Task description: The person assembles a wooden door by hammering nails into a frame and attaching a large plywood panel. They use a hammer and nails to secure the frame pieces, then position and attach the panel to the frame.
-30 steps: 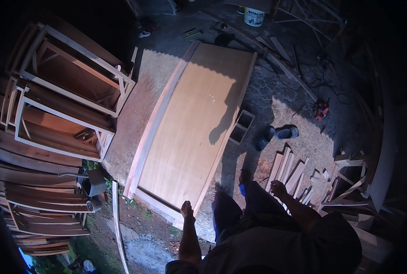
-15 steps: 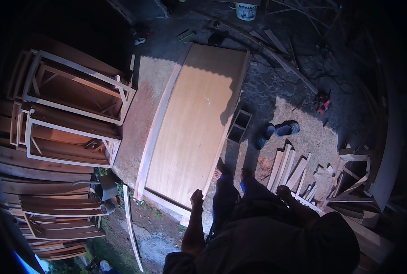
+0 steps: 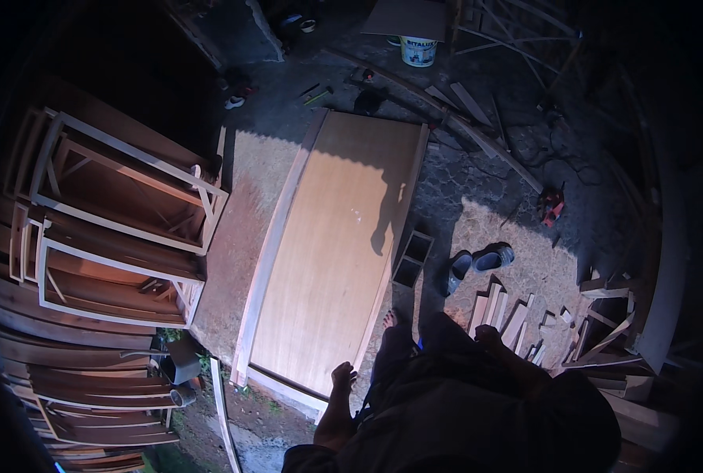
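Observation:
A long plywood panel (image 3: pixel 320 268) with pale wooden strips along its edges lies on the ground ahead of me. My left hand (image 3: pixel 343 376) hangs beside its near right corner, fingers curled in and nothing seen in them. Farther right, my right hand (image 3: pixel 489 337) is closed like a fist near a pile of wood offcuts (image 3: pixel 515 322); it is in shade, and nothing shows in its grip. Neither hand appears to touch the panel. A shadow falls across the panel's far right part.
Wooden frames (image 3: pixel 123 229) stand stacked at left, above curved boards (image 3: pixel 103 386). A hollow block (image 3: pixel 413 258) sits right of the panel, near a pair of clogs (image 3: pixel 477 266). A red power tool (image 3: pixel 552 206), a long beam (image 3: pixel 477 134) and a white bucket (image 3: pixel 419 52) lie beyond.
The view has tilted, so the panel and surroundings sit lower in the picture. My left hand has dropped slightly and its fingers look looser. My feet have shifted relative to the panel.

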Demonstrator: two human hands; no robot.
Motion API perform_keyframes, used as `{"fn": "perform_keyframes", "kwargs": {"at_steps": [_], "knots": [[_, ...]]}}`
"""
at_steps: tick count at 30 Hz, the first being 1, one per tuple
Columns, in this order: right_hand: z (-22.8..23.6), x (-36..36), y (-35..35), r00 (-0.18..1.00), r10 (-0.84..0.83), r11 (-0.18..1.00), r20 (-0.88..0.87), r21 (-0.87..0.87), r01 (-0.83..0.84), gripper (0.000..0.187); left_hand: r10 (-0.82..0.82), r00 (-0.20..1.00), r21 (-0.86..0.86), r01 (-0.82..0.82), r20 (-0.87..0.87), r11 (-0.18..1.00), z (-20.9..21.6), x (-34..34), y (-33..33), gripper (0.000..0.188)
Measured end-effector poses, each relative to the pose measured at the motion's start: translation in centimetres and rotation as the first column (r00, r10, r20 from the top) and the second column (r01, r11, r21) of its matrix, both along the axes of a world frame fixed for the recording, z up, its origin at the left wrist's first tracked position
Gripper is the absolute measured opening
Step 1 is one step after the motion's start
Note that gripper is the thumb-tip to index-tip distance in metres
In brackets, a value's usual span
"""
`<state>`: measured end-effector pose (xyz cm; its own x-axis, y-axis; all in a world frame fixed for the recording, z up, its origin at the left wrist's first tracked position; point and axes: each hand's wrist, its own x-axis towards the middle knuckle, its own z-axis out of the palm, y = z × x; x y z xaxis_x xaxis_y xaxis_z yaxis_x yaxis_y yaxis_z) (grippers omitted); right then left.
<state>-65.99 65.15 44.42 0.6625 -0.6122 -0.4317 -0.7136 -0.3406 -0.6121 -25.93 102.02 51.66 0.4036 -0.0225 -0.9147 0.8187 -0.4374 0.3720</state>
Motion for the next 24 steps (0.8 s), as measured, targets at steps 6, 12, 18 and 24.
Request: {"fn": "perform_keyframes", "kwargs": {"at_steps": [6, 12, 18, 24], "knots": [[-0.5, -1.1, -5.9, 0.981, -0.177, 0.975, 0.079, -0.124, 0.186, 0.024, 0.015, 0.994, 0.009, -0.016, 0.111, 1.000, -1.3, 9.5, -8.5, 0.041], [2.0, 3.3, -12.8, 0.904, -0.426, 0.902, 0.017, 0.086, 0.424, 0.027, -0.021, 0.976, -0.053, 0.034, 0.217, 0.998, -1.0, 15.6, -21.6, 0.044], [0.4, 1.9, -31.8, 0.802, -0.598, 0.764, 0.016, 0.315, 0.563, 0.026, 0.016, 0.981, -0.108, 0.004, 0.192, 0.994, -3.1, 12.7, -37.5, 0.044], [6.8, 11.1, -45.8, 0.859, -0.371, 0.879, -0.353, 0.166, 0.448, 0.049, -0.330, 0.938, 0.190, 0.345, -0.104, 0.919, 0.0, 10.0, -46.6, 0.045]]}}
